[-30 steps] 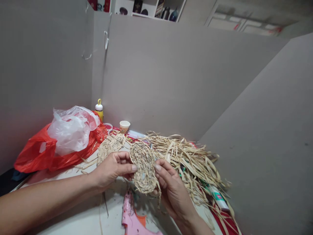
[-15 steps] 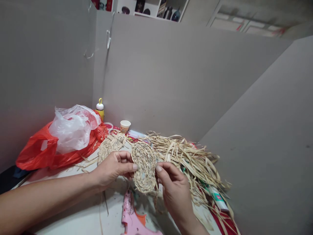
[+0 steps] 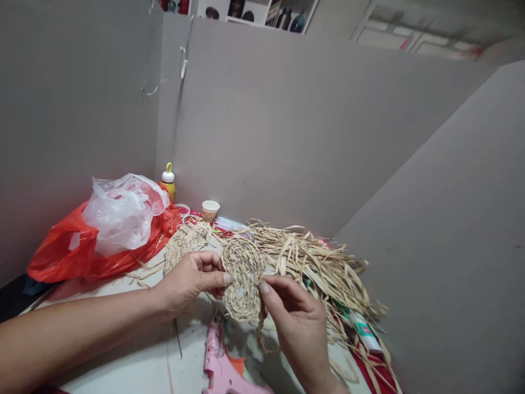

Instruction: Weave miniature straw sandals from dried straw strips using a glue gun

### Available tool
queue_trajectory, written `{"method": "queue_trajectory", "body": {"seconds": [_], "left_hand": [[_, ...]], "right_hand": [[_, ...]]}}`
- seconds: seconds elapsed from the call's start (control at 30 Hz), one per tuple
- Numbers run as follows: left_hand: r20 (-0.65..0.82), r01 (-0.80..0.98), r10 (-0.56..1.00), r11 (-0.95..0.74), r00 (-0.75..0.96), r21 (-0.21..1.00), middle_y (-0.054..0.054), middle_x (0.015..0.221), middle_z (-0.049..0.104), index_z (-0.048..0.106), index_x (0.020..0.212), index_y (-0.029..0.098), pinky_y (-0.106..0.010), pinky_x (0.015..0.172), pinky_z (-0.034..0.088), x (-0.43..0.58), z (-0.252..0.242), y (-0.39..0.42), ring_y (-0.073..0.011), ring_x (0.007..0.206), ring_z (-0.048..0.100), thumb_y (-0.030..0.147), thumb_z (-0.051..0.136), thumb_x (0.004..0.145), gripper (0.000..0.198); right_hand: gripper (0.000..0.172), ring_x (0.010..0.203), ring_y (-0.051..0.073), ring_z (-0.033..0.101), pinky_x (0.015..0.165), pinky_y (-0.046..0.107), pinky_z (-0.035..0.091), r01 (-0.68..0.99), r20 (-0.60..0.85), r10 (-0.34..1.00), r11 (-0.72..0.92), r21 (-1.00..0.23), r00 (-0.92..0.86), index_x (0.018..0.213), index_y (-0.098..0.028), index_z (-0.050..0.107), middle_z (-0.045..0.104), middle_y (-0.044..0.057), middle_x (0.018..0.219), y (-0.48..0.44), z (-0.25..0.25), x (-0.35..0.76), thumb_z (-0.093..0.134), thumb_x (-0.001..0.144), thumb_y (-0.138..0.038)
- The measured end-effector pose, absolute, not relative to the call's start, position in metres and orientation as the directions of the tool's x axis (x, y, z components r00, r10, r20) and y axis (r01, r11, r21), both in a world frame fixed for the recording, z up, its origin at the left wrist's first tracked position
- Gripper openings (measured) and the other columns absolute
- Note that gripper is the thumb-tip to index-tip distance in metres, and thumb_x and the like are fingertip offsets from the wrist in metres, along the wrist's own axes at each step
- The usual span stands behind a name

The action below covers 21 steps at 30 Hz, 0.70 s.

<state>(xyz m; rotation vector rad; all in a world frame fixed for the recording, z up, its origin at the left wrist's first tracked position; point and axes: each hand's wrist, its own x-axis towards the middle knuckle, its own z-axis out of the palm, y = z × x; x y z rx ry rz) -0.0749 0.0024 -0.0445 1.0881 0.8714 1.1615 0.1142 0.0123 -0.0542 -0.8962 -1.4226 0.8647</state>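
A coiled straw-rope sole [image 3: 244, 273], long and rounded like a shoe sole, is held up above the table. My left hand [image 3: 194, 280] pinches its left edge, thumb in front and fingers behind. At its right edge, my right hand [image 3: 293, 314] grips the rim between thumb and forefinger. A loose tail of twisted straw hangs down from the sole beside the right hand. Beneath it, on the table, lies a pink glue gun [image 3: 223, 361] with an orange trigger. Another woven straw sole [image 3: 180, 243] rests behind my left hand.
Dry straw strips [image 3: 311, 257] are heaped at the back right, with a white-and-green tube [image 3: 367, 334] beside them. Red and clear plastic bags [image 3: 118, 219] fill the left. A paper cup [image 3: 210, 210] and yellow bottle [image 3: 168, 183] stand by the grey partition [image 3: 262, 120].
My right hand has shifted slightly right and down along the sole's edge. The sole has turned a little, its top leaning right, while my left hand keeps its hold.
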Motion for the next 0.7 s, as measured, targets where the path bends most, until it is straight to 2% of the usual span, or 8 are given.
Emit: {"method": "queue_trajectory", "body": {"seconds": [0.23,0.3,0.37,0.43,0.5,0.6,0.7], "left_hand": [[0.027,-0.283,0.985,0.023,0.171,0.959,0.002,0.06,0.061,0.059,0.07,0.014,-0.026,0.06,0.044,-0.075,-0.047,0.003,-0.0098,0.055,0.055,0.031,0.079,0.067,0.026],[0.03,-0.296,0.985,0.022,0.172,0.955,0.002,0.061,0.062,0.059,0.071,0.015,-0.025,0.06,0.044,-0.074,-0.047,0.002,-0.0098,0.055,0.055,0.031,0.079,0.067,0.026],[0.031,-0.306,0.983,0.027,0.182,0.952,0.002,0.062,0.062,0.059,0.072,0.015,-0.026,0.06,0.045,-0.073,-0.046,0.001,-0.0101,0.055,0.056,0.033,0.079,0.069,0.027],[0.023,-0.324,0.98,0.043,0.197,0.945,0.001,0.064,0.063,0.06,0.073,0.014,-0.027,0.063,0.046,-0.073,-0.043,-0.001,-0.0108,0.058,0.058,0.037,0.078,0.07,0.029],[0.018,-0.34,0.971,0.066,0.238,0.938,-0.002,0.07,0.065,0.063,0.074,0.013,-0.028,0.066,0.047,-0.074,-0.038,-0.003,-0.0124,0.063,0.062,0.041,0.076,0.073,0.031],[0.035,-0.344,0.953,0.074,0.299,0.936,-0.005,0.083,0.068,0.067,0.083,0.012,-0.029,0.069,0.049,-0.077,-0.034,-0.001,-0.015,0.073,0.065,0.041,0.074,0.075,0.031],[0.047,-0.342,0.966,0.044,0.253,0.939,-0.005,0.084,0.068,0.066,0.084,0.013,-0.028,0.068,0.049,-0.081,-0.037,0.006,-0.0135,0.072,0.065,0.037,0.074,0.076,0.027]], "right_hand": [[0.015,0.042,0.01,0.047,0.04,0.019,0.04,0.033,0.345,0.936,0.348,-0.937,-0.074,0.076,-0.019,0.073,0.055,-0.003,0.049,0.017,-0.056,0.116,0.073,0.076,-0.033],[0.016,0.042,0.008,0.046,0.04,0.018,0.039,-0.022,0.271,0.96,0.27,-0.963,-0.069,0.073,-0.018,0.072,0.055,-0.004,0.048,0.018,-0.055,0.115,0.076,0.074,-0.034],[0.017,0.043,0.007,0.046,0.041,0.016,0.039,-0.177,0.137,0.987,0.12,-0.977,-0.088,0.07,-0.017,0.072,0.055,-0.005,0.048,0.02,-0.054,0.111,0.081,0.069,-0.031],[0.02,0.045,0.007,0.048,0.042,0.015,0.04,-0.356,-0.004,0.989,-0.056,-0.933,-0.146,0.069,-0.016,0.072,0.058,-0.004,0.051,0.022,-0.054,0.107,0.086,0.062,-0.029],[0.024,0.044,0.007,0.049,0.041,0.016,0.042,-0.468,-0.104,0.974,-0.19,-0.863,-0.204,0.07,-0.016,0.072,0.061,-0.004,0.055,0.023,-0.054,0.104,0.088,0.057,-0.028],[0.026,0.039,0.007,0.047,0.035,0.016,0.039,-0.518,-0.194,0.954,-0.289,-0.805,-0.229,0.065,-0.017,0.068,0.06,-0.005,0.052,0.025,-0.053,0.102,0.089,0.053,-0.028],[0.03,0.035,0.007,0.045,0.03,0.015,0.034,-0.554,-0.251,0.931,-0.359,-0.751,-0.264,0.058,-0.018,0.064,0.059,-0.005,0.047,0.023,-0.049,0.101,0.09,0.047,-0.026]]}}
